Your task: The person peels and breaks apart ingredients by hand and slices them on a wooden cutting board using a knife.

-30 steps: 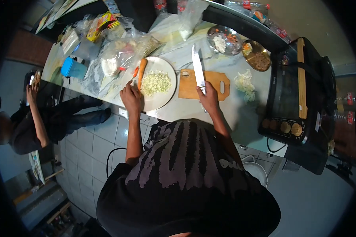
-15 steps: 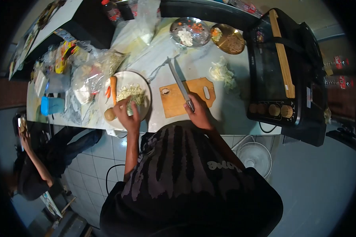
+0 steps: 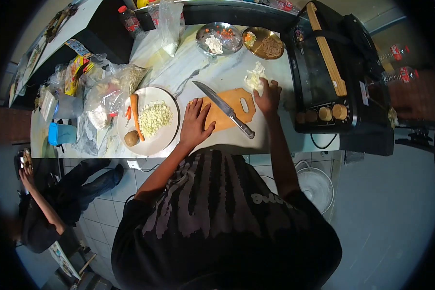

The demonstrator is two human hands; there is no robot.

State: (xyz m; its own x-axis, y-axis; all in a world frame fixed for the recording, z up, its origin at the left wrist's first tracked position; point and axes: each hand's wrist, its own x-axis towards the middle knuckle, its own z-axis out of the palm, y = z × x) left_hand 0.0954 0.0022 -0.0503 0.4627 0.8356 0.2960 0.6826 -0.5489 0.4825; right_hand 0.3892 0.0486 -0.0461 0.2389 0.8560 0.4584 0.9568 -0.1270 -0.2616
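Observation:
My left hand (image 3: 195,126) lies with spread fingers at the left edge of a wooden cutting board (image 3: 240,95). A knife (image 3: 218,102) rests across the board, its dark handle toward me and untouched by either hand. Beyond the board's right side, my right hand (image 3: 269,99) reaches with parted fingers to a pile of pale sliced vegetable (image 3: 255,75); its fingertips are at the pile's near edge. To the left stands a white plate (image 3: 168,137) with chopped pale vegetable (image 3: 154,117), a carrot (image 3: 135,110), small red chilies (image 3: 128,112) and a round brown potato (image 3: 131,138).
Two metal plates, one silver (image 3: 233,48) and one brassy (image 3: 267,31), hold chopped food at the back. A black oven (image 3: 314,72) borders the right. Plastic bags (image 3: 104,94) and a blue container (image 3: 62,134) crowd the left. Another person (image 3: 43,208) is at lower left.
My right hand has let go of the knife, now lying on the board, and moved to the sliced pile. My left hand has left the plate and come to the board.

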